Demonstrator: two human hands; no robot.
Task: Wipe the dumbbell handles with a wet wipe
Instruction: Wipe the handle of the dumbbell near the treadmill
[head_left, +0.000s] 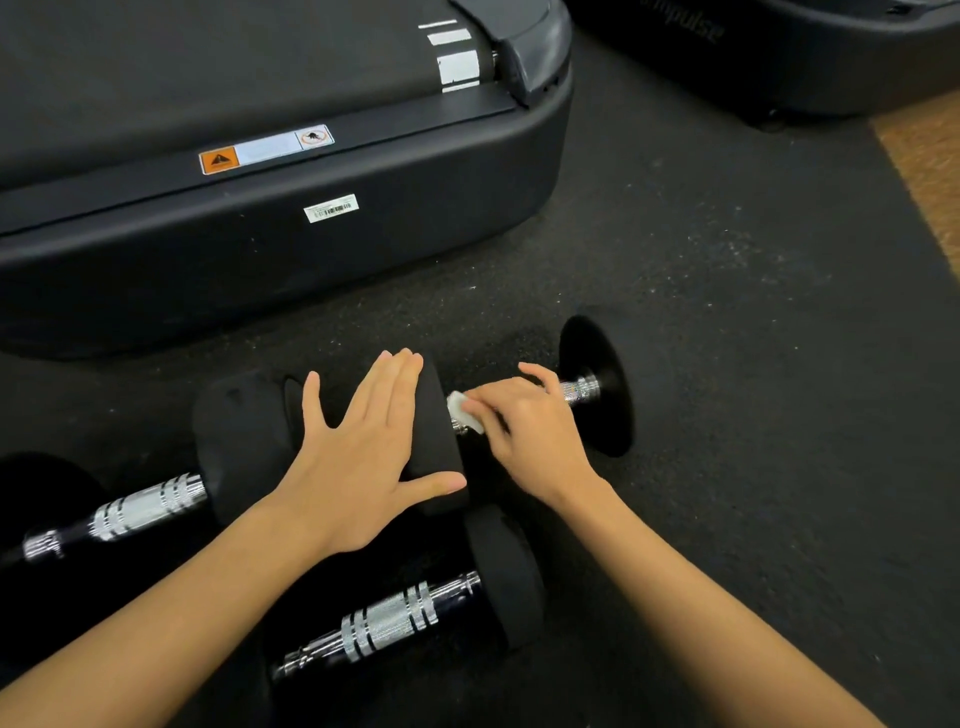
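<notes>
Wipe (464, 411) pinched in the right hand (524, 431) rubs the far dumbbell's handle (574, 391) on the floor mat (727, 312); the flat left hand (358, 457) steadies its weight (431, 415). Should that brace slip, the dumbbell could roll.

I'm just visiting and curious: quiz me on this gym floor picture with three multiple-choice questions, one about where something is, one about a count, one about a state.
1. Where is the wet wipe?
A. on the treadmill
B. on the handle of the far dumbbell, under the right hand
C. flat on the floor

2. How many dumbbell handles show?
A. one
B. three
C. five

3. How does the left hand lie?
A. curled in a fist
B. flat, fingers straight, on a black weight head
C. lifted in the air

Answers: 1 B, the white wipe sits pressed against the chrome bar; 2 B, three chrome handles are in view; 3 B, its spread fingers rest on the weight.
</notes>
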